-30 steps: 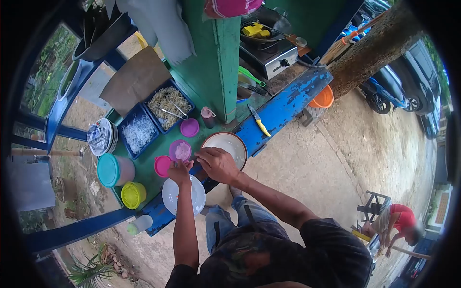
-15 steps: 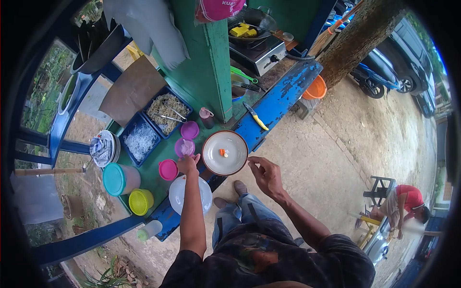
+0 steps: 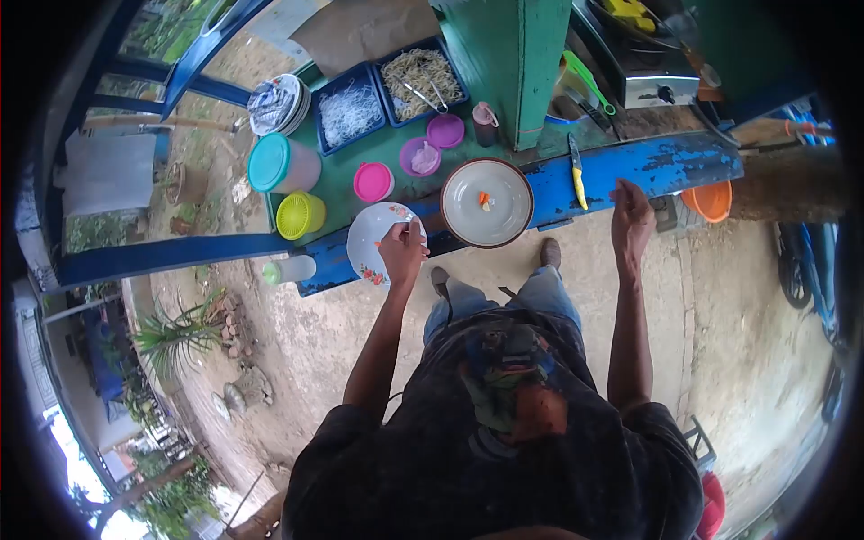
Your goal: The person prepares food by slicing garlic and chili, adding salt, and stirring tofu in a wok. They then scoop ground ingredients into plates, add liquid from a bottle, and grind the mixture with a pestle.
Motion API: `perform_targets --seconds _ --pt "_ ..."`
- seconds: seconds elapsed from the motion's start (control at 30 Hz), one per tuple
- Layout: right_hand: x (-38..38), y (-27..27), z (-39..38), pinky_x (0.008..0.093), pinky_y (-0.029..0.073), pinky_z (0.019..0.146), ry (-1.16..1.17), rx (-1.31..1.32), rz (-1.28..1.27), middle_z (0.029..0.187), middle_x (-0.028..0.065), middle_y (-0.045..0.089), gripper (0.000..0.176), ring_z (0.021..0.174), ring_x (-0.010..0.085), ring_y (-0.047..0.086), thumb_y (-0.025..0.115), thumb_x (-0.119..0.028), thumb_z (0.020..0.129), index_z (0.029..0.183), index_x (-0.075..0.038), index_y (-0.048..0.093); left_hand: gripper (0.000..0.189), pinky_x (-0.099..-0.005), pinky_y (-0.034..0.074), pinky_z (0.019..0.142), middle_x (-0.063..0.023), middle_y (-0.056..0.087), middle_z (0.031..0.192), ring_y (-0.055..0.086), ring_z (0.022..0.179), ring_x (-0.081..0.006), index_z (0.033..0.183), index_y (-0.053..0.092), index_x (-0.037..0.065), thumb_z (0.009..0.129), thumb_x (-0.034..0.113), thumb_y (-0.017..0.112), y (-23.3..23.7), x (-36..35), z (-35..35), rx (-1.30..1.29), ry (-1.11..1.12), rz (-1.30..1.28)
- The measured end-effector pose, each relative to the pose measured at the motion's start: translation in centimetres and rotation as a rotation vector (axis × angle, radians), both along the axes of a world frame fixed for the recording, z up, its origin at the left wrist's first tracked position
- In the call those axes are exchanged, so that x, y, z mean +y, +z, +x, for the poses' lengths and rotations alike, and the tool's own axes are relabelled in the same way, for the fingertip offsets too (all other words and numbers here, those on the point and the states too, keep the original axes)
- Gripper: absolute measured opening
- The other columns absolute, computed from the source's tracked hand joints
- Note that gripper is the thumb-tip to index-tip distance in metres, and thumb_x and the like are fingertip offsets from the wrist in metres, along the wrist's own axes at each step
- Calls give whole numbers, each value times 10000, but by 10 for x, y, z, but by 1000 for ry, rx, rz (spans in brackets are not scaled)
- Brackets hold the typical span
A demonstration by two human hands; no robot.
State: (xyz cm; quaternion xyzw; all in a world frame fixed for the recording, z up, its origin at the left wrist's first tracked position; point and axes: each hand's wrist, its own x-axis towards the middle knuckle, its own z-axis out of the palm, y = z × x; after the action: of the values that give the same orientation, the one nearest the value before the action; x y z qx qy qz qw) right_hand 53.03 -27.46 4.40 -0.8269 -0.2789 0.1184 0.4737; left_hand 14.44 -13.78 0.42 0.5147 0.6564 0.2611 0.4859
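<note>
Outdoor food stall; green counter (image 3: pixel 333 193) with a chipped blue front edge. Person's left hand (image 3: pixel 402 252) lay on the floral plate (image 3: pixel 369 247), fingers pinched over its near rim. The plate overhung the front edge, probably so the rim could be caught from beneath. Brown-rimmed bowl (image 3: pixel 487 220) sat mid-front edge, orange bits (image 3: pixel 483 199) inside. The right hand (image 3: pixel 632 216) hovered empty, fingers loosely bent, just off the edge beside the yellow-handled knife (image 3: pixel 579 175), whose handle pointed toward the person, easy to reach.
</note>
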Motion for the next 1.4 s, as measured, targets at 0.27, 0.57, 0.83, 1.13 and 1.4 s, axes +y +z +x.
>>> perform_targets --seconds 0.27,0.57,0.83,1.13,1.4 --pt "10 15 121 301 525 672 66 1 -56 1025 74 759 290 744 116 669 591 -146 1016 1276 -57 684 406 -464 474 957 -157 700 1079 615 1109 -329 1109 668 16 870 326 779 -5 96 125 746 -409 699" --pt "-74 -12 127 251 428 612 -26 261 58 988 32 726 302 678 59 529 620 -195 1020 1271 -40 684 1052 -533 295 1155 -171 641 1360 451 1404 -410 1352 646 143 552 807 805 -79 220 183 1143 -537 41" --pt "-99 -20 129 256 433 625 -154 359 -79 988 64 728 355 672 76 507 625 -273 1015 1266 -28 682 1153 -758 232 1104 -190 341 1636 326 1478 -479 1575 364 211 648 752 786 -52 217 191 1051 -533 -33" --pt "-53 -20 100 247 437 648 23 422 -14 980 46 725 304 689 73 516 620 -224 1022 1246 -29 682 990 -475 517 881 -210 707 1115 679 1036 -361 1071 720 -1 570 852 738 -91 278 146 834 -771 -40" --pt "-45 -22 75 233 421 625 180 474 6 993 45 721 299 703 62 518 622 -215 1030 1246 -13 673 980 -571 395 1079 -253 590 1381 538 1323 -378 1244 653 -26 606 698 827 -8 226 146 1010 -666 -31"
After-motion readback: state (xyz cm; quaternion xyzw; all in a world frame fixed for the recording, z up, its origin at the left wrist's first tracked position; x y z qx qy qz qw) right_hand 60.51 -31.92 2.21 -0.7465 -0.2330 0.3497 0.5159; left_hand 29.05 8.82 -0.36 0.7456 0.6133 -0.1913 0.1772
